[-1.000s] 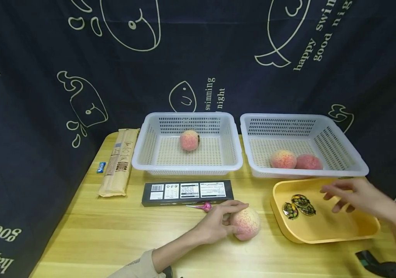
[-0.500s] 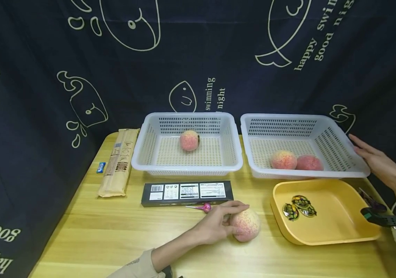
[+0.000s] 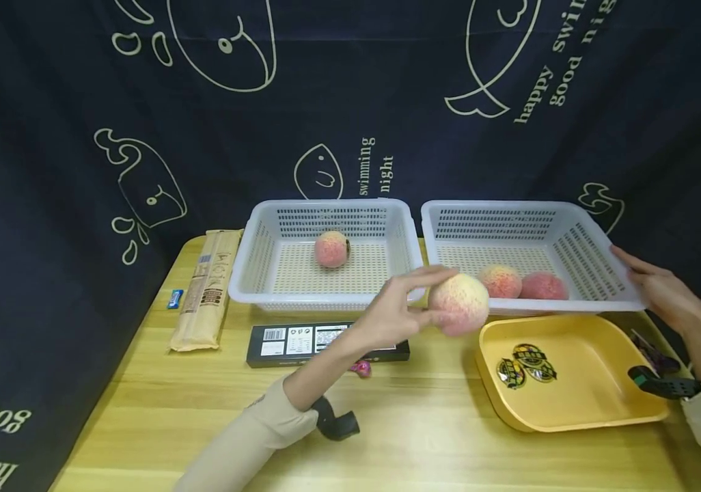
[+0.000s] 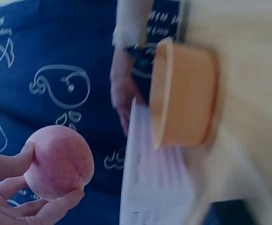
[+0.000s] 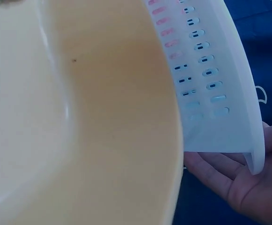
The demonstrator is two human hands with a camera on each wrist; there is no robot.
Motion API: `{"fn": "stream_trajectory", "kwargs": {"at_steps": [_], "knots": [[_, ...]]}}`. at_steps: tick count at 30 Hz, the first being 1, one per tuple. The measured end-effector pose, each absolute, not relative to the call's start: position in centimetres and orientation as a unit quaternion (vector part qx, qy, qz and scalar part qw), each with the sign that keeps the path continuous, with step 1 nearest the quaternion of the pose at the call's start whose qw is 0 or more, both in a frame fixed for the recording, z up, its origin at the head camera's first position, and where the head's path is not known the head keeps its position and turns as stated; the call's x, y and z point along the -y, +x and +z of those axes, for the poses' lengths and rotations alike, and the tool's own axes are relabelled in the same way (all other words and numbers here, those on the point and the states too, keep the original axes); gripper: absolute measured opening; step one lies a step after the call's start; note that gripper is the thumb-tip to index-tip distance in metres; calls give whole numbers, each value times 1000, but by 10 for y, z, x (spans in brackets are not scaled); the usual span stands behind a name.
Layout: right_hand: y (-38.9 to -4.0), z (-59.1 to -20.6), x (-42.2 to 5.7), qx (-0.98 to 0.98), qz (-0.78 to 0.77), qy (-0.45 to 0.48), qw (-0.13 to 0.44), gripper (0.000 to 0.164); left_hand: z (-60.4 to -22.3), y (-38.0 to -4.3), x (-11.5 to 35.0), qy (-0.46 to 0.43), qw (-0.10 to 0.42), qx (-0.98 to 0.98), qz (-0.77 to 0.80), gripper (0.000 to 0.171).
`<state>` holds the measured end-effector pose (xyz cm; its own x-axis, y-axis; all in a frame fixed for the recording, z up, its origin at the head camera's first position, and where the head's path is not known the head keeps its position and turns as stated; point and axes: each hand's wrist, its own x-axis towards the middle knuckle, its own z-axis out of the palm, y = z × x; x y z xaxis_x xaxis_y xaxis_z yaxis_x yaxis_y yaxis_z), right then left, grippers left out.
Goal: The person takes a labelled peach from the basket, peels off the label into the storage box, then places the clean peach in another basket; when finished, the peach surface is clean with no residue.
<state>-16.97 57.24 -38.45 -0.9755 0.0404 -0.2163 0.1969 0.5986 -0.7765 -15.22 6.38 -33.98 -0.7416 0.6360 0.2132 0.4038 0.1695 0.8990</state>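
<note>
Lifted above the table, a round pink-and-cream peach (image 3: 460, 305) sits in the grip of my left hand (image 3: 393, 311), thumb and fingers pinching its left side. In the left wrist view the same peach (image 4: 59, 162) appears pinker. My right hand (image 3: 673, 290) lies against the outside of the right white basket (image 3: 624, 301), at its right end; in the right wrist view its fingers (image 5: 211, 176) look extended below the rim. Two peaches, one paler (image 3: 501, 281) and one redder (image 3: 544, 285), lie in that basket. Another peach (image 3: 332, 249) is in the left white basket (image 3: 326, 301).
In front of the right basket stands a yellow tray (image 3: 572, 417) with round stickers on its floor. A black box (image 3: 295, 343), a pink lollipop (image 3: 361, 369), a tan paper packet (image 3: 205, 294) and a small blue candy (image 3: 175, 298) lie on the wooden table (image 3: 412, 444).
My left hand has raised the peach off the table and carried it forward toward the right basket. My right hand has moved from above the yellow tray to that basket's right end.
</note>
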Motion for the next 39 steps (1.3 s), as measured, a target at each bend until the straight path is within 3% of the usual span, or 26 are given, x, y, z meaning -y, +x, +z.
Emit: {"fn": "stream_trajectory", "kwargs": {"at_steps": [4, 10, 14, 21, 32, 39], "knots": [[-171, -381, -568, -881, -463, 47, 89, 57, -330, -192, -88, 316, 65, -772, 547, 63], [-171, -381, -562, -901, -426, 43, 68, 58, -344, -223, -123, 292, 74, -791, 533, 65], [-168, -382, -560, -912, -404, 47, 60, 57, -352, -225, -141, 320, 77, -809, 487, 69], [-167, -382, -556, -921, -382, 54, 53, 57, -357, -222, -171, 308, 131, -849, 408, 64], [-166, -385, -553, -924, -376, 46, 46, 57, -374, -222, -196, 289, 140, -866, 383, 54], [-163, -383, -554, -928, -367, 56, 41, 57, -375, -223, -200, 290, 120, -865, 392, 47]]}}
